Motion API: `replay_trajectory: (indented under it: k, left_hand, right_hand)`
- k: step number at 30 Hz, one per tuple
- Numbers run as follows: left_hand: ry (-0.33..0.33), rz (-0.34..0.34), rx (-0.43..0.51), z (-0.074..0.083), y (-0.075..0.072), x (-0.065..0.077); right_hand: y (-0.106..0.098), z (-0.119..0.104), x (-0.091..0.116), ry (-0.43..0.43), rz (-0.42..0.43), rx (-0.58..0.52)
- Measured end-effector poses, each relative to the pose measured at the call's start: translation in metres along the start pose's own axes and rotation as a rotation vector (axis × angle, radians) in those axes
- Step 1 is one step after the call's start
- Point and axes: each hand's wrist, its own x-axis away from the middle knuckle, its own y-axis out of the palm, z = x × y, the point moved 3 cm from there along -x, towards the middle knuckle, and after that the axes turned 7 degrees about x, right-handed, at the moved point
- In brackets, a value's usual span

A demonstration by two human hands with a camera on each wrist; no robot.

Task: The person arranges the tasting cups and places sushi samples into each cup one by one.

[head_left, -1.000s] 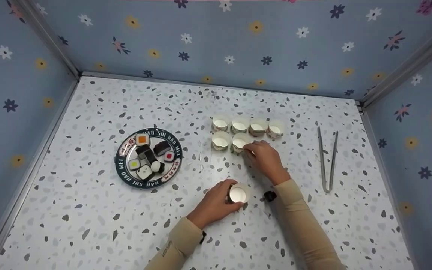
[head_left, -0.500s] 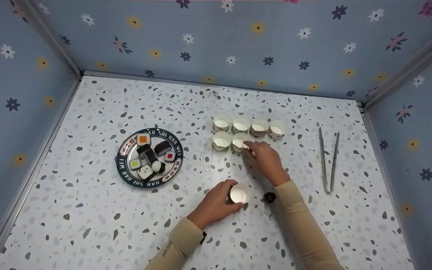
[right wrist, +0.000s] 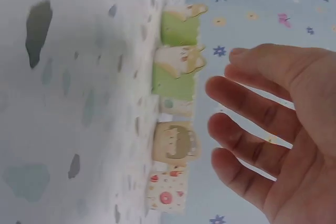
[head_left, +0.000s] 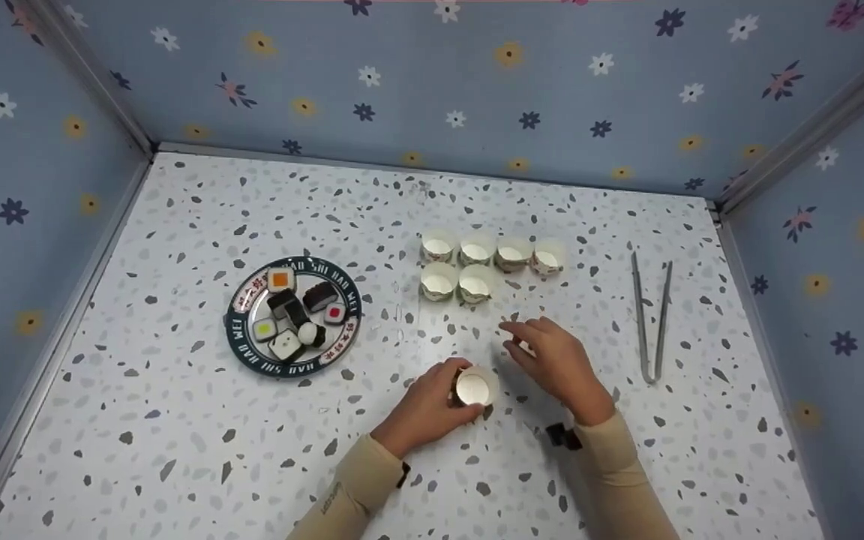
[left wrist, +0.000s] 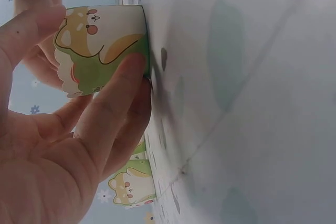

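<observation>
My left hand (head_left: 424, 405) grips a small paper baking cup (head_left: 475, 388) near the front middle of the table. In the left wrist view, this cup (left wrist: 102, 35) shows a green and white cartoon-animal print, with thumb and fingers around its side and its base at the tabletop. My right hand (head_left: 556, 360) hovers to the right of it with nothing held; the right wrist view has its fingers (right wrist: 252, 103) loosely bent and apart. Beyond the hands, more paper cups stand in two rows: two cups (head_left: 475, 285) in front, several cups (head_left: 513, 255) behind.
On the left lies a round plate (head_left: 238, 341) with a dark green lettered rim, bearing several toy sushi pieces (head_left: 282, 280). Metal tongs (head_left: 649, 360) lie at the right. Blue flowered panels (head_left: 432, 97) enclose the speckled table (head_left: 192, 450) at the back and sides.
My right hand has left the front-row right cup, drawing back toward me and slightly right with its fingers loosened. The left hand keeps its hold on the cup in nearly the same place.
</observation>
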Motion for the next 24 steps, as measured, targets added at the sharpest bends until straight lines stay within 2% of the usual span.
replay_trajectory:
  k: [7,15,21,24]
  left_hand:
    - [-0.010,-0.001,0.006,0.000,0.000,0.000]
    - [-0.006,0.003,-0.015,0.000,0.000,0.000]
    - [0.012,0.010,-0.016,-0.001,0.001,-0.001]
    - [0.015,0.010,-0.016,-0.002,0.001,-0.001]
  right_hand:
    - [-0.009,-0.024,0.024,-0.111,-0.085,-0.082]
    - [0.002,-0.035,0.039,-0.129,-0.214,-0.139]
    - [0.009,-0.040,0.044,-0.142,-0.233,-0.148]
    - [0.013,-0.043,0.046,-0.171,-0.215,-0.128]
